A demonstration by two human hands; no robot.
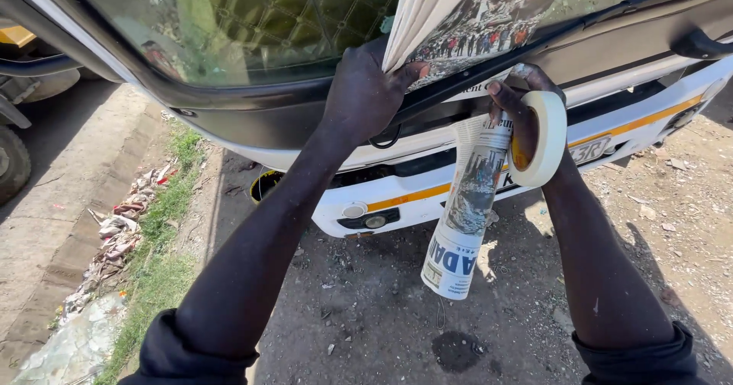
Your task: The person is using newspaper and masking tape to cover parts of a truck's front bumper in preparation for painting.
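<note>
- White bodywork of a vehicle (611,118) fills the upper half of the view, with its windscreen (252,26) and the dark rubber band along the glass's lower edge.
- Masking of the windscreen appears to be the step in hand: a newspaper sheet (473,18) is laid over the glass and pressed at its lower corner by the left hand (366,95), whose fingers are flat on the paper rather than closed round it.
- A rolled newspaper (466,217) hangs down in front of the bumper, clamped in the right hand (527,118), with a roll of masking tape (544,137) worn over the same fingers.
- Taping the sheet's edge is judged to be called for next; since both hands are occupied, the rolled paper would probably have to be put aside first.
- A wiper arm (489,68) crosses below the sheet and may hinder the tape line.
- Grass and litter (134,224) are seen along the kerb at the left, well apart from the work.
</note>
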